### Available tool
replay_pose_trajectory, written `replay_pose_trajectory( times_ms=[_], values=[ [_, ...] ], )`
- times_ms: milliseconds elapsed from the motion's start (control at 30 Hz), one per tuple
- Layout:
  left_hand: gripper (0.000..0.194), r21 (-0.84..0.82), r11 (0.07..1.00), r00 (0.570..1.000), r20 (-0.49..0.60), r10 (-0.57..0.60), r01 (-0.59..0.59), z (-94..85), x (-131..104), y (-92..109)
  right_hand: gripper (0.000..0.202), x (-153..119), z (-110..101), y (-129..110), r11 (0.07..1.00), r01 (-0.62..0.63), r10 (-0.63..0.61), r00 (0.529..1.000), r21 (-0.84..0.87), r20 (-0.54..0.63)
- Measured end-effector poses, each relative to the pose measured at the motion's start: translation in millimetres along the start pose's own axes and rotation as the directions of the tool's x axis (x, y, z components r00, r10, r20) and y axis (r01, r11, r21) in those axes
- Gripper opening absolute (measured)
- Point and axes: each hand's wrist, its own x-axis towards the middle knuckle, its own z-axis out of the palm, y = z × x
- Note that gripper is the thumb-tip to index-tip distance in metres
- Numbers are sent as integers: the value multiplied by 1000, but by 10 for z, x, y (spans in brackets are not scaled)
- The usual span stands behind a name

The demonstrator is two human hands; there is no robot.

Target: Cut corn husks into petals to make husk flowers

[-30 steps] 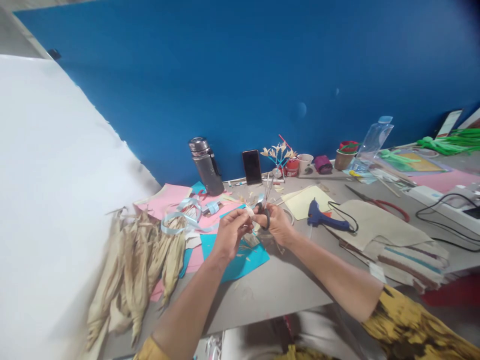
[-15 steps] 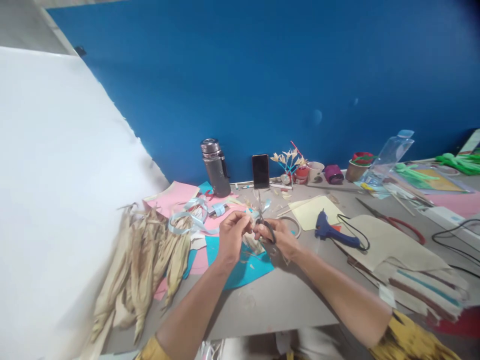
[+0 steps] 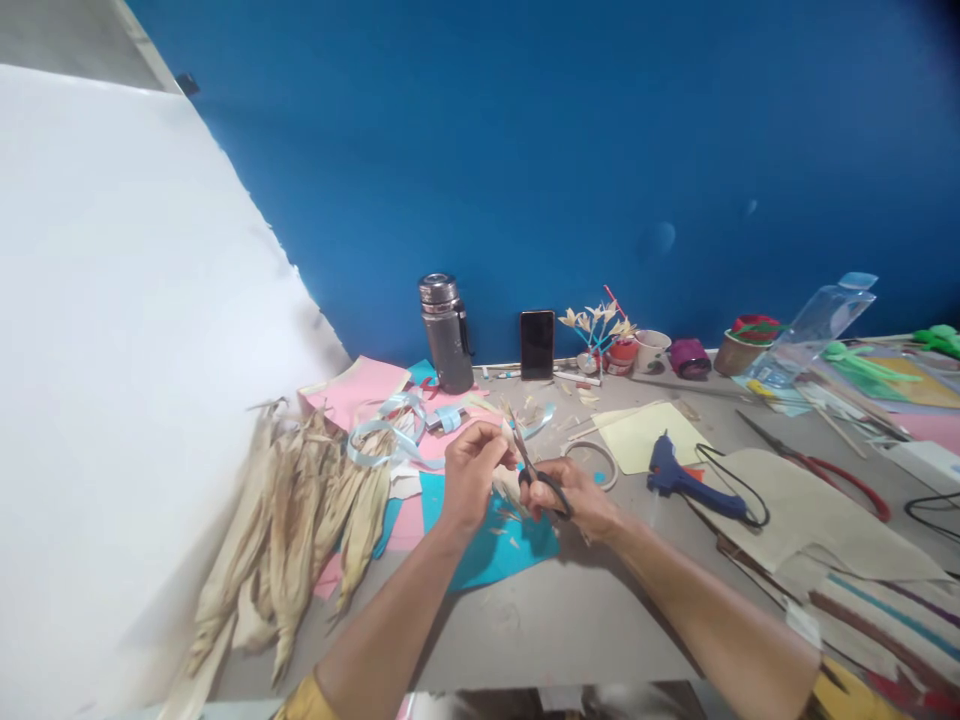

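My left hand (image 3: 472,475) is closed in a pinch on a small pale piece of dried husk (image 3: 507,434), whose tip shows above the fingers. In my right hand (image 3: 581,498) is a pair of scissors (image 3: 556,489) with black handles. Their blades point up and away, right beside the husk piece. Below both hands lies a blue sheet (image 3: 487,565) scattered with pale scraps. A bunch of dried corn husks (image 3: 292,530) spreads over the table to the left.
A blue glue gun (image 3: 694,482) and a tape roll (image 3: 611,468) lie to the right, with red-handled scissors (image 3: 847,480) beyond. At the back stand a flask (image 3: 448,345), a phone (image 3: 537,346), husk flowers (image 3: 596,325) and a tilted plastic bottle (image 3: 817,325). Light blue ribbon (image 3: 367,450) curls at left.
The view has shifted, so the table items sit further right, except the husks. The scissors have turned slightly, and their blades now stand nearer the piece in my left hand.
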Motion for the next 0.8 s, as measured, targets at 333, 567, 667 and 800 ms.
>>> replay_pose_trajectory(
  times_ms=[333, 567, 667, 800],
  values=[
    [9, 98, 990, 995, 23, 96, -98, -8, -18, 48, 61, -9, -25, -11, 999, -12, 13, 1000, -39, 21],
    [10, 79, 994, 997, 15, 71, -72, -25, 18, 13, 59, 6, -33, 46, 1000, -13, 14, 999, -27, 37],
    [9, 85, 994, 998, 9, 69, -70, -29, 25, 10, 58, 8, -24, 41, 999, -28, 29, 999, -26, 34],
    [9, 92, 994, 998, -7, 66, -65, -24, 25, 9, 55, 10, -17, 28, 998, -37, 37, 999, -47, 7]
  ],
)
